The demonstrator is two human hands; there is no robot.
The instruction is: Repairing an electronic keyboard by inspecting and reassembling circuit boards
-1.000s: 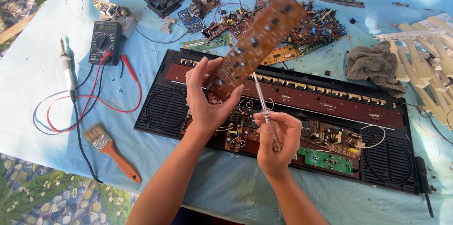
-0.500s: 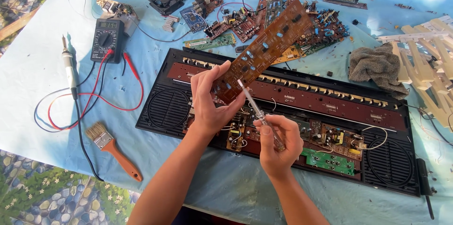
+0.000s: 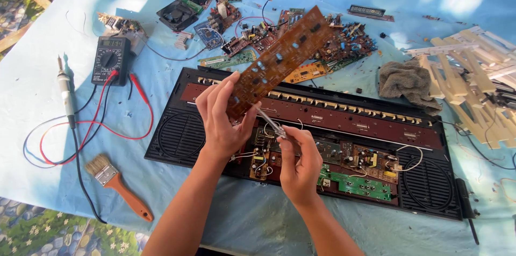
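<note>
Above the open black case (image 3: 177,95) we hold a long brown circuit board (image 3: 279,60) tilted, its upper end rising toward the far right and its lower end gripped in our left hand (image 3: 220,121), fingers wrapped over the edge and thumb pressing from the near side. Our right hand (image 3: 298,164) is closed around a thin metal tool (image 3: 271,123), its tip touching the board's lower end just beside the left thumb. Beneath our hands the case lies flat on the pale blue cloth (image 3: 43,62), with a green board (image 3: 360,185) and small wired parts inside it and a round speaker grille at each end. To the left we see a black meter (image 3: 110,60) with red and black leads, a soldering iron (image 3: 65,92), and a paintbrush (image 3: 115,183) with an orange handle. Beyond the case lies a heap of loose boards (image 3: 252,33) and a small fan (image 3: 176,15). Over on the right sit a grey rag (image 3: 406,81) and a pile of cream plastic keys (image 3: 473,78).
</note>
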